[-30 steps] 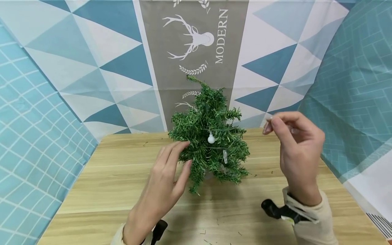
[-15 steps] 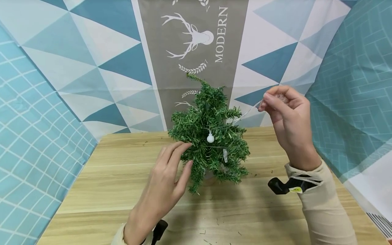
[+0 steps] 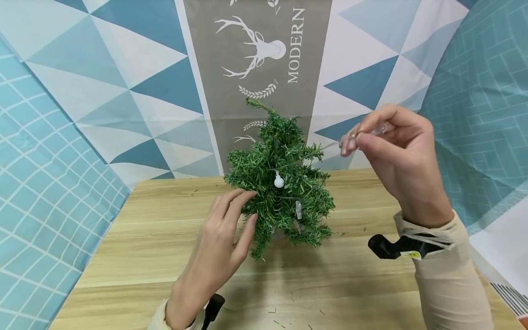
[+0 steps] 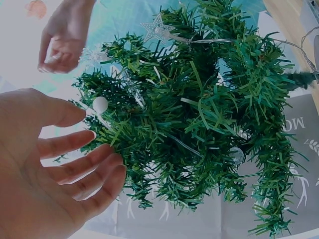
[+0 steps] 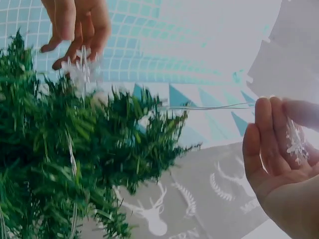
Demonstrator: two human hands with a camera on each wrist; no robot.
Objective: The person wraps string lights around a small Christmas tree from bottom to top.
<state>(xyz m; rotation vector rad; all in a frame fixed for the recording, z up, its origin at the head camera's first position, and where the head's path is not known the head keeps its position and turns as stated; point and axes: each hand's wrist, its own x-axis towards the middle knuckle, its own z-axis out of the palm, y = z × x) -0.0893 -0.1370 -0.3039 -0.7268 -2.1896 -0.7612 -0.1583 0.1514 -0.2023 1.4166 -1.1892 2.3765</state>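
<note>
A small green artificial Christmas tree [image 3: 284, 151] stands on the table, with string lights wound through its branches. My right hand [image 3: 406, 165], raised right of the tree, pinches the lights' clear wire [image 5: 214, 106] between thumb and fingers. From there the wire runs taut to the branches. A clear snowflake light [image 5: 296, 144] hangs within that hand's palm. At the tree's left side my left hand [image 3: 218, 238] has its fingers spread and bent loosely, fingertips right at the needles. A white ball light [image 3: 279, 182] and a clear star light [image 4: 155, 32] show among the branches.
The wooden table [image 3: 144, 256] has loose green needle bits [image 3: 280, 323] near its front. Behind it hangs a patterned cloth [image 3: 165, 91] with a deer print, and blue tiled sheets [image 3: 37, 183] close off the sides. Black wrist cameras [image 3: 398, 247] sit on the sleeves.
My right hand has risen and then shifted a little, drawing the wire out from the tree's right side. The left hand has stayed by the left branches.
</note>
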